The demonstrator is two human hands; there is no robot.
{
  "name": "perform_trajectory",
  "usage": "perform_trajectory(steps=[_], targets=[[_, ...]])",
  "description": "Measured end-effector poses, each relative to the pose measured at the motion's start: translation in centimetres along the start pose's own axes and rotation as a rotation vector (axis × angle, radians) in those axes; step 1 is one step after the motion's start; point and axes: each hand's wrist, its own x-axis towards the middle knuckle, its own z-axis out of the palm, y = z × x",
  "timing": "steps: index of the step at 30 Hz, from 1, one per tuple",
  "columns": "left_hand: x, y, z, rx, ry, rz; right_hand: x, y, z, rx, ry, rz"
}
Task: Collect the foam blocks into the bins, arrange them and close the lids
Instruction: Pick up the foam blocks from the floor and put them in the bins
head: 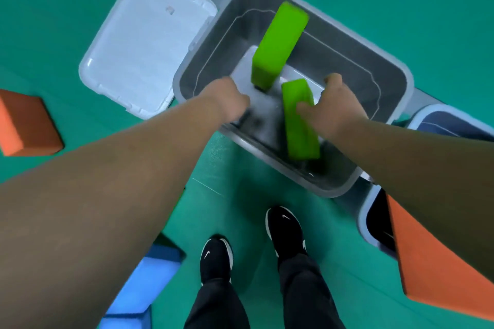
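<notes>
A grey open bin (385, 67) stands on the green floor in front of me. Inside it a long green foam block (278, 43) leans upright against the far wall. A shorter green foam block (302, 125) stands tilted at the near wall, and my right hand (339, 107) grips its right side with the fingers on its face. My left hand (230, 101) hangs inside the bin left of both blocks, fingers pointing down and blurred, touching neither block.
The bin's white lid (147, 43) lies upside down on the floor to its left. An orange block (24, 123) sits far left and a blue block (144, 283) near my left foot. Another bin (366, 216) at the right holds a large orange block (433, 262).
</notes>
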Motion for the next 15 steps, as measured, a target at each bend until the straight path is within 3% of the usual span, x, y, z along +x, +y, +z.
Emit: perform_trajectory(steps=[5,11,15], targets=[[-1.9,-2.0,1.5,0.136,-0.129,0.008,0.8,-0.2,1.0,-0.038,-0.029,-0.086],[-4.4,-7.7,0.7,0.028,-0.132,-0.025,-0.4,-5.6,4.1,-0.212,-0.144,-0.338],[-7.2,-14.6,0.7,-0.014,-0.144,-0.137,-3.2,-11.7,7.9,-0.254,-0.268,-0.497]])
